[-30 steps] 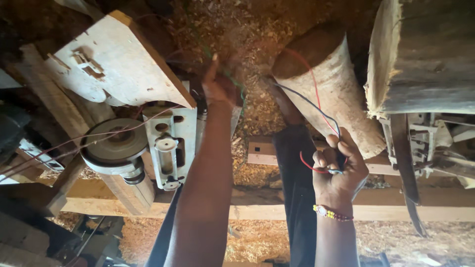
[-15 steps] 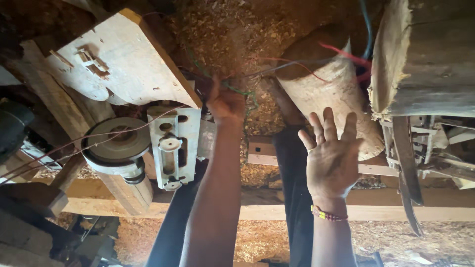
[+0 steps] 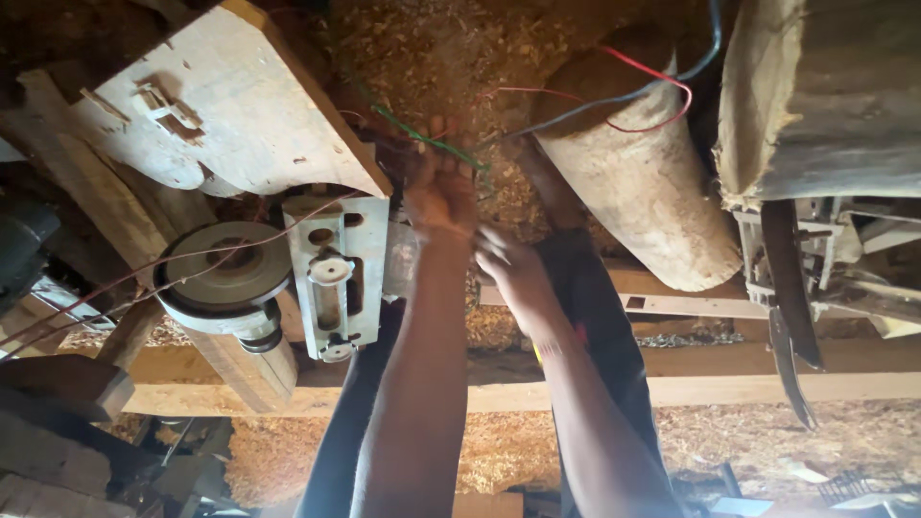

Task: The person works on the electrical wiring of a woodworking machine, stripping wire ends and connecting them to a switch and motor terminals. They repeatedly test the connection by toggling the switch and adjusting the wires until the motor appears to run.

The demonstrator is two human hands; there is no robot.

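Observation:
My left hand [image 3: 441,197] reaches out to the sawdust-covered ground and is closed around a thin green wire [image 3: 422,141] that runs slantwise past its fingers. A red wire [image 3: 641,65] and a blue wire [image 3: 614,100] loop from that spot over a short log [image 3: 652,192]. My right hand [image 3: 508,273] sits just below and right of the left wrist, fingers loosely apart and pointing at it, with nothing seen in it. Both forearms rise from the bottom edge over my dark trousers.
To the left, a grey metal bracket [image 3: 336,278] and a round pulley wheel [image 3: 225,273] carry thin reddish wires under a pale wooden board [image 3: 230,115]. A big log [image 3: 825,96] and a dark metal blade [image 3: 789,317] stand at right. A wooden beam [image 3: 729,388] crosses below.
My right hand let go of the red and blue wires, spread open, then moved left and up next to my left wrist. My left hand stayed at the green wire.

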